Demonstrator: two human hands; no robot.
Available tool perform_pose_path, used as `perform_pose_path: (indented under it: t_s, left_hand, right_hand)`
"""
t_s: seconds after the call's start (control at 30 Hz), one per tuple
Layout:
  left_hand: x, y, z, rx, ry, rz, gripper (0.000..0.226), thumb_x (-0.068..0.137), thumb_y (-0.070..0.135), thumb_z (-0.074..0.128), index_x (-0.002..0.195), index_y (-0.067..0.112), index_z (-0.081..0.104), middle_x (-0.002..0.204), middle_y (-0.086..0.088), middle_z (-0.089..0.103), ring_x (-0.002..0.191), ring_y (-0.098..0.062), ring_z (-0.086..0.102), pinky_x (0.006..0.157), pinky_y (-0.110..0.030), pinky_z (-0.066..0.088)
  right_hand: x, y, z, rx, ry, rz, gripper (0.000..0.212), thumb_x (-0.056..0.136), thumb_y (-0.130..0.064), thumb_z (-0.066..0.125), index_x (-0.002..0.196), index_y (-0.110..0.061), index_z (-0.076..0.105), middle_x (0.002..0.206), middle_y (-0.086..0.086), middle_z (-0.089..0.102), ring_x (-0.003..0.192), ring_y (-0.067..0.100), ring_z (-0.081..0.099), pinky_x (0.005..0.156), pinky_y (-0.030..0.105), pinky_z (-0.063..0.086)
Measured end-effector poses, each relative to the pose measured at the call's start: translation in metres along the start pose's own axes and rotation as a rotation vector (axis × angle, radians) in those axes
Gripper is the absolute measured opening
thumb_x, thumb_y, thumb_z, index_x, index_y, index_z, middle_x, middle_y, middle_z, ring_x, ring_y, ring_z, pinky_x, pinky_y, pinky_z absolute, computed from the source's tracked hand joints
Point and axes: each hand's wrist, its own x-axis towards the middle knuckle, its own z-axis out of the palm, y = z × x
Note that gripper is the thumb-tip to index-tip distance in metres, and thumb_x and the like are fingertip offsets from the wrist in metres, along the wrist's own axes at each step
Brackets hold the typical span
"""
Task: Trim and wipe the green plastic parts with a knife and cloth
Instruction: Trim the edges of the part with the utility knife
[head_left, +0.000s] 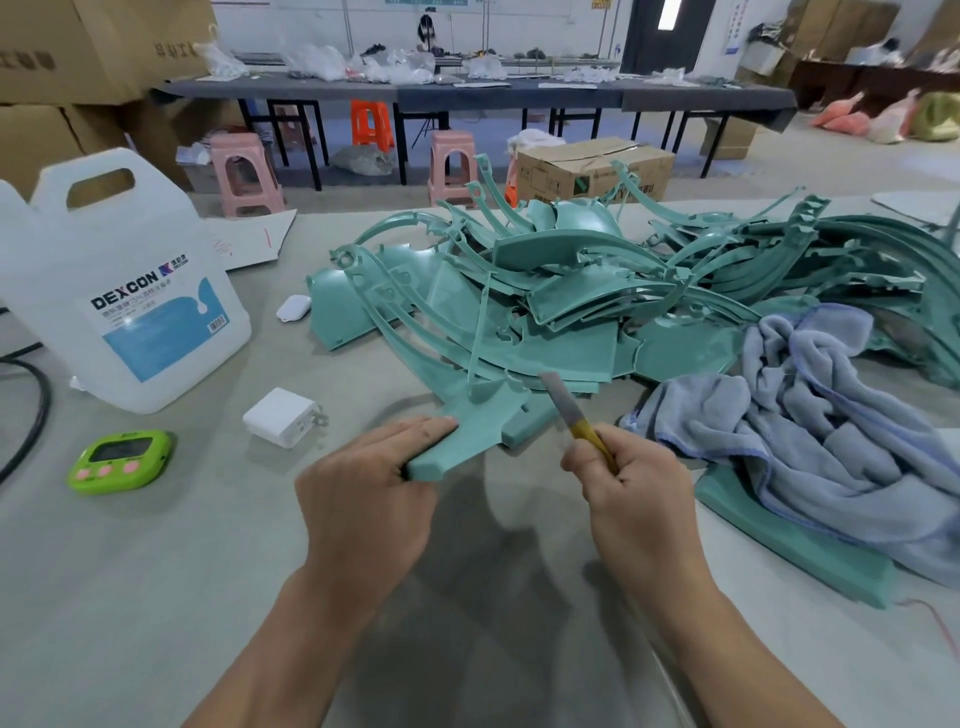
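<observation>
While your left hand (363, 480) gripped the near end of a curved green plastic part (470, 431), fingers curled round its edge, your right hand (631, 483) was closed round the yellow handle of the utility knife (563, 405), with the blade just beside the part's right edge. Trimming looked to be the step in hand; the part sat low over the table (156, 571), far end at the pile of green parts (571, 291). The next move likely called for setting the blade to the edge, cutting away from your fingers; the blue-grey cloth (831, 431) lay near, on the right.
</observation>
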Motion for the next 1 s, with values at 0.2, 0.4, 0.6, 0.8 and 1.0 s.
perform_pose_path:
  t_s: [0.2, 0.4, 0.6, 0.8, 1.0]
  left_hand:
    - [0.001, 0.006, -0.002, 0.211, -0.003, 0.038, 0.038, 0.067, 0.013, 0.069, 0.1, 0.027, 0.082, 0.101, 0.009, 0.078, 0.089, -0.016, 0.076, 0.059, -0.026, 0.054]
    - [0.001, 0.015, 0.0, 0.263, 0.013, 0.051, 0.033, 0.074, 0.022, 0.065, 0.102, 0.027, 0.082, 0.1, 0.009, 0.078, 0.087, -0.013, 0.075, 0.057, -0.021, 0.047]
    - [0.001, 0.018, -0.003, 0.223, -0.059, 0.01, 0.044, 0.066, 0.018, 0.065, 0.107, 0.027, 0.08, 0.106, 0.009, 0.077, 0.095, -0.014, 0.075, 0.064, -0.024, 0.053]
    - [0.002, 0.022, -0.005, 0.205, -0.067, -0.014, 0.042, 0.065, 0.019, 0.069, 0.104, 0.028, 0.081, 0.104, 0.009, 0.078, 0.092, -0.014, 0.075, 0.064, -0.024, 0.053]
    - [0.0, 0.017, -0.002, 0.169, -0.033, -0.017, 0.053, 0.057, 0.004, 0.081, 0.103, 0.028, 0.081, 0.101, 0.01, 0.078, 0.088, -0.013, 0.076, 0.06, -0.024, 0.053]
  right_hand:
    - [-0.024, -0.02, 0.003, 0.242, -0.06, -0.113, 0.026, 0.087, -0.038, 0.058, 0.074, -0.016, 0.062, 0.052, -0.013, 0.042, 0.05, 0.005, 0.038, 0.051, 0.015, 0.029]
    - [-0.05, -0.033, 0.015, 0.099, -0.045, -0.149, 0.033, 0.092, -0.041, 0.054, 0.072, -0.015, 0.053, 0.056, 0.001, 0.043, 0.051, 0.008, 0.037, 0.047, 0.032, 0.033]
    - [-0.07, -0.048, 0.019, -0.128, -0.042, -0.46, 0.024, 0.096, -0.033, 0.054, 0.076, -0.029, 0.041, 0.063, -0.008, 0.035, 0.05, -0.002, 0.032, 0.052, 0.007, 0.025]
    - [-0.068, -0.039, 0.018, 0.019, -0.05, -0.341, 0.031, 0.097, -0.041, 0.055, 0.075, -0.019, 0.052, 0.059, -0.005, 0.039, 0.05, 0.003, 0.033, 0.048, 0.014, 0.03]
    - [-0.037, -0.015, 0.01, 0.206, 0.089, 0.002, 0.034, 0.084, -0.048, 0.056, 0.078, -0.015, 0.06, 0.05, -0.007, 0.04, 0.049, 0.011, 0.033, 0.052, 0.03, 0.027]
